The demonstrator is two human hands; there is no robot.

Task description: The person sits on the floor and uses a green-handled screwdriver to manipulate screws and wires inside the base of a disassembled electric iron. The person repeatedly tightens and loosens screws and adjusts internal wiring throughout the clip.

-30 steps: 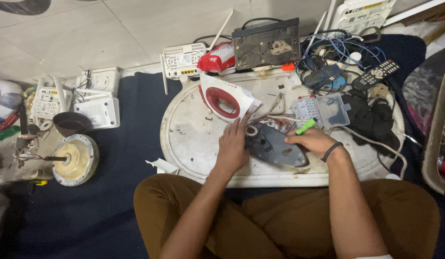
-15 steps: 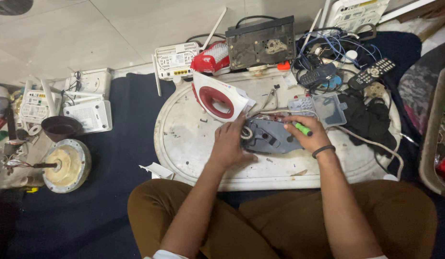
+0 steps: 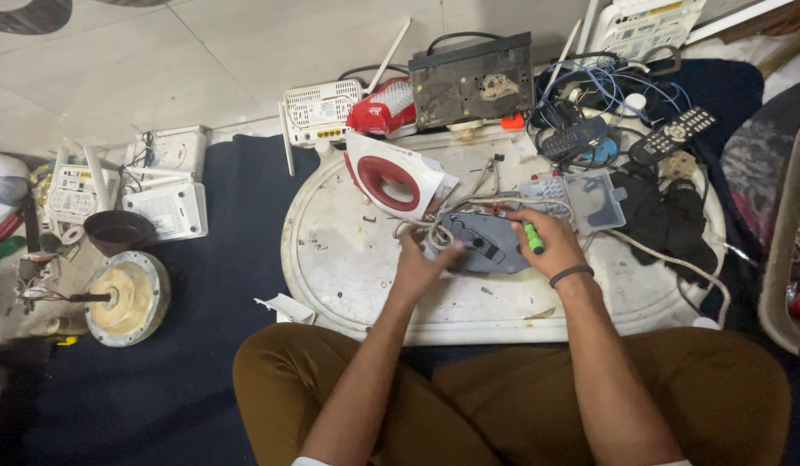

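1. The grey iron soleplate (image 3: 485, 243) lies flat on the white oval tray (image 3: 348, 285), near the tray's middle, its long axis running left to right with the narrower end seeming to point right.
2. The left hand (image 3: 422, 263) rests on the soleplate's left end, fingers curled over the edge and pressing it down; a loop of pale cord (image 3: 430, 226) lies just at its fingertips.
3. The right hand (image 3: 551, 243) sits at the soleplate's right end, fingers wrapped around a green-handled screwdriver (image 3: 533, 237); its tip is hidden by the hand, so I cannot tell what it meets.
4. Both hands touch the soleplate, one at each end; the right hand carries the tool and is the nearer to the plate's right part.
5. Just beyond the plate on the far left lies the red and white iron housing (image 3: 391, 177), tilted, touching or nearly touching the plate's far edge.
6. A clear plastic parts box (image 3: 581, 197) stands open just beyond the right hand, close enough to crowd a move outward.
7. Farther back sit a dark electronics chassis (image 3: 473, 79), a white router (image 3: 322, 110), two remote controls (image 3: 676, 134) and tangled wires.
8. Well off to the left, on the dark mat, lies a round fan motor (image 3: 124, 298).
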